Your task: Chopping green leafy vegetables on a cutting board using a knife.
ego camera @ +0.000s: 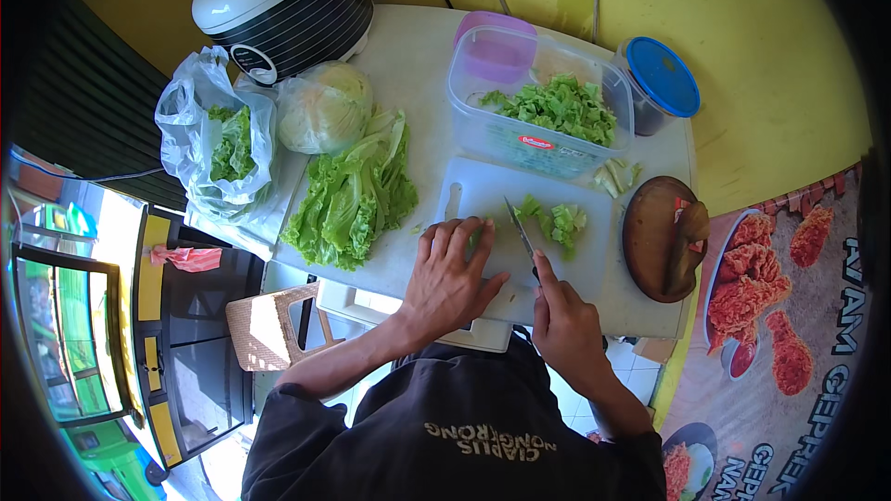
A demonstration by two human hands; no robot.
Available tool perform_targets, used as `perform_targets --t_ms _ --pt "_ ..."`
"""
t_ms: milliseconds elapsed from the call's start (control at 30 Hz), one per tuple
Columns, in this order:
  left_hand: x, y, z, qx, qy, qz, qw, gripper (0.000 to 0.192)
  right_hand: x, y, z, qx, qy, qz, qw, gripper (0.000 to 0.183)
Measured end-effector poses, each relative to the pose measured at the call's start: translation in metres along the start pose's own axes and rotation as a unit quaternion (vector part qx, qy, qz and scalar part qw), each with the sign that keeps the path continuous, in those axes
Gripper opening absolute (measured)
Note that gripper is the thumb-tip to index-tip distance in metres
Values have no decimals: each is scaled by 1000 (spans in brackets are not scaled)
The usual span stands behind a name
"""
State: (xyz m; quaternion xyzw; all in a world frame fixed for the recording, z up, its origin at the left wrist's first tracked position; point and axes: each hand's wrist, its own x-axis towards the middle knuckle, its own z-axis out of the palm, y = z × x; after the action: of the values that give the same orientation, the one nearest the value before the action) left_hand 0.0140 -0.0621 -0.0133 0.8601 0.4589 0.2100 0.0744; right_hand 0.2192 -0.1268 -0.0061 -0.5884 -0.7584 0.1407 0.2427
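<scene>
My right hand (pixel 565 316) grips a kitchen knife (pixel 519 228) by its dark handle, the blade angled up and left over a white cutting board (pixel 585 271). Flat on the board's left part rests my left hand (pixel 449 271), fingers bent, a bit of green leaf showing by its fingertips. Cut lettuce pieces (pixel 565 223) lie just right of the blade. Behind the board stands a clear plastic container (pixel 536 149) with chopped lettuce (pixel 567 110) inside. Whole lettuce leaves (pixel 355 198) are piled left of the board.
A wrapped cabbage (pixel 327 108), a plastic bag (pixel 216 132) of greens and a rice cooker (pixel 285 10) stand at the left. Lettuce stem scraps (pixel 612 177), a wooden mortar with pestle (pixel 661 240) and a blue-lidded tub (pixel 658 83) are at the right. A purple container (pixel 494 45) sits behind.
</scene>
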Motion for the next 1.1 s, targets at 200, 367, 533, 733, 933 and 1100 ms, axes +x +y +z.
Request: perform_targets --t_ms 200,367,533,733,933,1100 --pt "-2 3 -2 -73 32 -32 996 85 -4 -2 -5 36 -7 -25 999 61" --pt "-8 -5 -3 -68 30 -5 997 72 -3 2 -3 24 -17 -28 999 61" --pt "-9 -6 -1 -56 37 -3 998 60 -2 1 -4 34 -22 -36 999 64" --pt "-8 -6 -3 -56 38 -6 998 59 -8 4 -4 11 -45 -39 998 67" --pt "-7 -6 -2 -51 40 -2 998 58 -8 4 -8 -5 -69 -35 997 68" --pt "-7 -6 -3 -55 40 -3 998 58 8 4 -3 11 -67 -42 997 67"
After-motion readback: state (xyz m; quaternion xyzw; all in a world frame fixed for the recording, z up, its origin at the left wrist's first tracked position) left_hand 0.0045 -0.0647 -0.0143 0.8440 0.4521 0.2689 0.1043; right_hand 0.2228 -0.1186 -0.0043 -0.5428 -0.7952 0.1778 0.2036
